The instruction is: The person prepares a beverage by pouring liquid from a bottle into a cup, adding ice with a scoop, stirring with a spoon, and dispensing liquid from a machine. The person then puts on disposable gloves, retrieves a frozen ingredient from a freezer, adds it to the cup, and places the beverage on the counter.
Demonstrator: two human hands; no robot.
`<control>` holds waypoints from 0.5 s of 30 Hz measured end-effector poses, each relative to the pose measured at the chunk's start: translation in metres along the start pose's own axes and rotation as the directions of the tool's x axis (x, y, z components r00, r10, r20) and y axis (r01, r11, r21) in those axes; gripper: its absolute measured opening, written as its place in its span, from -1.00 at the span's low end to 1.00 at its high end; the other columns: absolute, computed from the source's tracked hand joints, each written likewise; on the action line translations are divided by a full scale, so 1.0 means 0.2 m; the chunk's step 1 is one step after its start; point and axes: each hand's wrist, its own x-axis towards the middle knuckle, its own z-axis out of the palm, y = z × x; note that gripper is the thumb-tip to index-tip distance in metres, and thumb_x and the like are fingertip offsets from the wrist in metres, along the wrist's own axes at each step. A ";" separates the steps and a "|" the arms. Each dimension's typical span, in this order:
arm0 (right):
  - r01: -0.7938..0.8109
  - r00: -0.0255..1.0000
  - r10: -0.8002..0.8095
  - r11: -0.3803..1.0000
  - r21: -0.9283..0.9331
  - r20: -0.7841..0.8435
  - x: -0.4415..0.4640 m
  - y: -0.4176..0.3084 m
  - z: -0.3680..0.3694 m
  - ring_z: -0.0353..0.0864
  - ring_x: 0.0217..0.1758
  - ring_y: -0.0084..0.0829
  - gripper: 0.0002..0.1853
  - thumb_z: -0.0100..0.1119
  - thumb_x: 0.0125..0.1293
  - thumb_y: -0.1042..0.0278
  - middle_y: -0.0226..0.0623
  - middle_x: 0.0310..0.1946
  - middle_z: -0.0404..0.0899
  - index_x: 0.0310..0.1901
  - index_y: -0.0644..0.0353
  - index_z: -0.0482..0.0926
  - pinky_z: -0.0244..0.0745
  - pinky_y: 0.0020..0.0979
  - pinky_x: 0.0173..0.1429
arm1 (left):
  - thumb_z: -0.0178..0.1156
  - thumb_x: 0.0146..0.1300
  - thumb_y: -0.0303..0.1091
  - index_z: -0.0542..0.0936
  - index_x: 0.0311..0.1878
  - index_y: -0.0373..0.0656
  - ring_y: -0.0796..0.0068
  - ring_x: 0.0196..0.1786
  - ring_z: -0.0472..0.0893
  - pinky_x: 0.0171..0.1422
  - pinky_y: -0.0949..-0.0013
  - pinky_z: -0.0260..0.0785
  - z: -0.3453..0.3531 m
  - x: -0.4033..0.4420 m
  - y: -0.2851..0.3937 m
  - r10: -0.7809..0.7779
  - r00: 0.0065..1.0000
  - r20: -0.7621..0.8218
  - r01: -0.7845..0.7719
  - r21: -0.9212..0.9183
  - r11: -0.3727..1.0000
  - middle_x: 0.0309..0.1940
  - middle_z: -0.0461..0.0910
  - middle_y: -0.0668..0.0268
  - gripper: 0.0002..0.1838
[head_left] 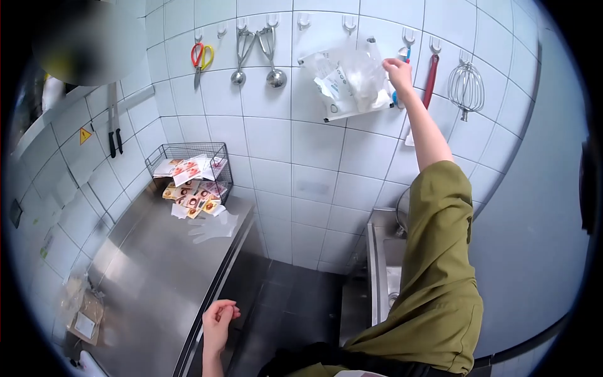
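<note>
My right hand (398, 72) reaches up to the tiled wall, its fingers pinched together at the right edge of a clear and white plastic bag (355, 85) that hangs from the hooks. Just beside those fingers, a blue-handled tool (406, 51) hangs partly hidden behind the hand. My left hand (220, 317) is low, near the front edge of the steel counter (147, 276), with its fingers curled; whether something small is in them cannot be made out. A clear plastic glove (213, 227) lies flat on the counter.
Scissors (200, 61), two scoops (270, 60), a red-handled tool (431, 81) and a whisk (466, 88) hang on the wall. A wire basket (227, 164) of packets stands at the counter's back. A sink (394, 276) is below right; a brown bag (88, 314) lies left.
</note>
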 end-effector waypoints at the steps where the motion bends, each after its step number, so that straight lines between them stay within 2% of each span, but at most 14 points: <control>1: -0.040 0.996 0.051 0.989 0.145 -0.079 -0.05 -0.08 -0.02 0.48 -0.27 -0.42 -0.75 0.11 0.09 0.32 -0.28 -0.37 0.54 -0.25 0.30 0.56 0.32 -0.46 -0.08 | -0.02 0.20 -0.50 0.48 -0.24 -0.30 0.60 -0.38 0.51 -0.21 0.55 0.38 0.00 0.04 -0.01 0.001 1.000 0.025 -0.001 -0.015 1.000 -0.45 0.51 0.29 -0.87; 2: -0.061 0.982 0.109 0.955 0.290 -0.151 -0.09 -0.15 -0.05 0.48 -0.33 -0.47 -0.74 0.07 0.13 0.33 -0.32 -0.41 0.54 -0.22 0.34 0.53 0.35 -0.49 -0.15 | -0.02 0.20 -0.49 0.48 -0.24 -0.30 0.60 -0.38 0.51 -0.22 0.55 0.38 0.01 0.07 -0.01 0.005 0.999 0.050 -0.004 -0.030 1.000 -0.45 0.51 0.29 -0.87; 5: -0.113 0.973 0.170 0.941 0.318 -0.157 -0.02 -0.13 -0.12 0.46 -0.44 -0.53 -0.75 0.01 0.18 0.35 -0.37 -0.47 0.51 -0.20 0.34 0.50 0.38 -0.52 -0.30 | -0.02 0.20 -0.48 0.48 -0.26 -0.30 0.58 -0.38 0.50 -0.22 0.54 0.37 0.09 0.15 -0.01 -0.021 0.983 0.184 0.036 -0.074 0.997 -0.45 0.51 0.28 -0.87; 8: 0.037 0.954 0.017 0.984 0.172 -0.299 0.00 -0.12 -0.18 0.44 -0.48 -0.57 -0.78 -0.02 0.19 0.36 -0.38 -0.49 0.49 -0.25 0.34 0.51 0.38 -0.54 -0.42 | 0.00 0.20 -0.48 0.47 -0.26 -0.32 0.57 -0.37 0.50 -0.21 0.53 0.37 0.20 0.23 0.04 -0.006 0.957 0.289 0.031 -0.083 0.996 -0.45 0.51 0.27 -0.88; 12: 0.013 0.948 0.089 0.949 0.315 -0.307 -0.08 -0.17 -0.26 0.42 -0.49 -0.59 -0.80 -0.06 0.19 0.40 -0.36 -0.47 0.48 -0.28 0.34 0.50 0.38 -0.55 -0.46 | 0.02 0.20 -0.45 0.46 -0.24 -0.31 0.59 -0.37 0.50 -0.21 0.54 0.36 0.36 0.35 0.13 0.095 0.913 0.396 -0.060 -0.099 0.993 -0.44 0.50 0.29 -0.87; 13: -0.138 0.960 0.232 0.881 0.452 -0.159 -0.21 -0.31 -0.30 0.44 -0.48 -0.55 -0.79 -0.11 0.20 0.42 -0.32 -0.44 0.49 -0.23 0.33 0.48 0.40 -0.54 -0.43 | 0.03 0.20 -0.44 0.47 -0.23 -0.30 0.59 -0.37 0.49 -0.20 0.54 0.36 0.41 0.39 0.14 0.129 0.899 0.418 -0.086 -0.120 0.989 -0.44 0.50 0.29 -0.86; 15: -0.281 0.952 0.297 0.766 0.578 0.070 -0.40 -0.43 -0.33 0.48 -0.42 -0.50 -0.77 -0.16 0.22 0.42 -0.27 -0.40 0.51 -0.18 0.32 0.45 0.44 -0.52 -0.34 | 0.03 0.21 -0.39 0.47 -0.22 -0.30 0.61 -0.35 0.49 -0.17 0.53 0.35 0.52 0.47 0.21 0.219 0.863 0.455 -0.164 -0.158 0.974 -0.43 0.51 0.31 -0.83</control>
